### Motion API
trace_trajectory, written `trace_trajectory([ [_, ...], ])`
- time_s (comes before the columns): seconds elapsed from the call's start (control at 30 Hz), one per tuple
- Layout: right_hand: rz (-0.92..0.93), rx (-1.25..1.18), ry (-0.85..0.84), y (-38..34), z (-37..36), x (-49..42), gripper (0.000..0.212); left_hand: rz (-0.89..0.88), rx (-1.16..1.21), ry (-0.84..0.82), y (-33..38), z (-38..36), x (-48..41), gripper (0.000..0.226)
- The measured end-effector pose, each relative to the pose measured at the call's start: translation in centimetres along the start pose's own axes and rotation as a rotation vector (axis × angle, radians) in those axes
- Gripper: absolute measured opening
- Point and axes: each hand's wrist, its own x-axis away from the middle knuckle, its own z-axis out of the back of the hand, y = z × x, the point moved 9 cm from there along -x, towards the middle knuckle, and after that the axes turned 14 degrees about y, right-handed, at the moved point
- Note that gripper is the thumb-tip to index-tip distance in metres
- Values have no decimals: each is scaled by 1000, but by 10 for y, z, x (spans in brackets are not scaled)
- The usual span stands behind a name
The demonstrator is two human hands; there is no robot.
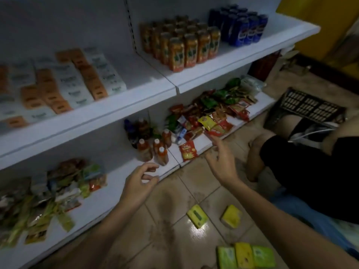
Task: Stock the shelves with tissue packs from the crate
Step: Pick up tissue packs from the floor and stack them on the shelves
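Hands reach out over the tiled floor (174, 193) toward the bottom shelf (101, 206), well apart from each other and holding nothing. The left hand (140, 179) hangs at the shelf's front edge, its fingers loosely curled and thumb and forefinger close together, just below a cluster of orange bottles (155, 148). The right hand (221, 162) is higher and further right, fingers relaxed, their tips near a red packet at the edge of a heap of snack packets (209, 113); whether they touch it cannot be told. On the floor near the person lie the tissue packs (197, 216), green and yellow: two lie singly between the forearms, and a row of three (245, 256) sits side by side at the lower edge of view. The crate (305, 108), dark and latticed, rests on the floor at the far right, beyond the bare knee (256, 152) of a second person in black shorts; its inside cannot be seen. More mixed packets (48, 193) crowd the left end of the bottom shelf. The upper shelf (136, 105) carries rows of orange and white packs (64, 82) on the left, too blurred to read, then orange cans (180, 47) and, furthest right, blue cans (239, 26).
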Motion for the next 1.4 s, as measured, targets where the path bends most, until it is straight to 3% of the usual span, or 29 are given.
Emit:
trace_trajectory([
  [0.23,-164,68,-35,198,-61,63,56,55,42,-130,-130,-158,24,33],
  [0.53,-275,181,-141,402,-206,124,58,99,-17,-166,-326,-305,8,28],
  [0.67,-408,277,-275,491,-273,176,73,116,-63,-215,-408,-366,5,30],
  [0.8,-591,296,-337,561,-322,219,99,-9,-149,-282,-473,-425,2,36],
  [0.9,-459,317,-243,570,-341,218,107,8,-209,-444,-516,-472,2,70],
  [0.93,-404,310,-202,607,-367,222,102,14,-242,-493,-523,-483,2,89],
  [1.0,-366,250,-279,693,-422,241,114,65,-249,-521,-530,-492,5,111],
  [1.07,-381,92,-64,685,-419,233,121,87,-217,-479,-535,-491,7,98],
  [1.13,-275,110,81,646,-412,225,81,59,-165,-405,-539,-481,6,72],
  [1.17,-222,137,80,600,-397,212,70,46,-121,-342,-544,-474,3,75],
  [1.2,-223,45,-47,546,-383,199,71,18,-113,-263,-546,-463,-2,77],
  [1.27,-309,92,34,545,-383,188,80,-39,-119,-134,-543,-439,-12,70],
  [1.33,-367,-36,-140,520,-391,178,93,-42,-80,-66,-530,-418,-24,65],
  [1.4,-240,-28,-215,481,-394,155,108,-46,-53,-16,-508,-390,-40,65],
])
